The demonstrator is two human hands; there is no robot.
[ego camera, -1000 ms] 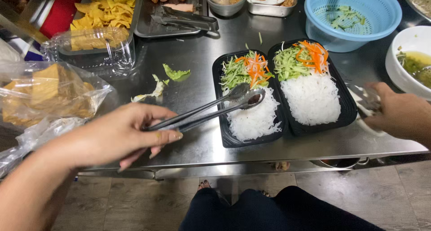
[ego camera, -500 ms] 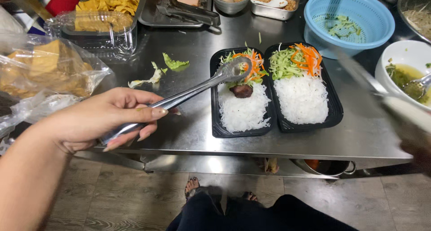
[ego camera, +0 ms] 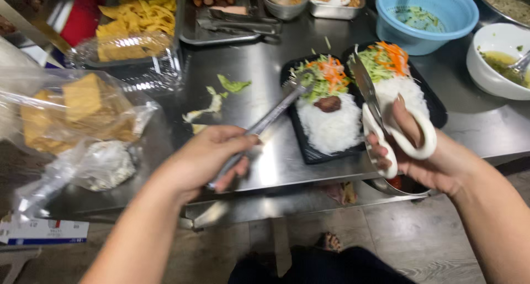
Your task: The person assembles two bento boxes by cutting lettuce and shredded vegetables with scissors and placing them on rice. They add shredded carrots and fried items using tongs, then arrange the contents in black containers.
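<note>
My left hand point(ego camera: 207, 157) grips metal tongs point(ego camera: 270, 118) whose tips reach the near-left edge of a black tray point(ego camera: 301, 143). That tray holds white noodles, shredded greens and carrot, and a brown piece of meat point(ego camera: 329, 103). A second black tray point(ego camera: 439, 110) with noodles and vegetables sits right beside it. My right hand point(ego camera: 425, 157) holds white-handled scissors point(ego camera: 386, 129), blades pointing up between the two trays.
A steel counter point(ego camera: 259, 96) carries lettuce scraps point(ego camera: 232, 85), a blue colander point(ego camera: 425, 13), a white bowl of sauce point(ego camera: 499, 60), a clear box of yellow chips point(ego camera: 135, 30), bagged fried pieces point(ego camera: 77, 115), and metal trays at the back point(ego camera: 226, 19).
The tongs have left the meat on the left tray's noodles and drawn back to its edge. My right hand has come into view with the scissors raised over the trays.
</note>
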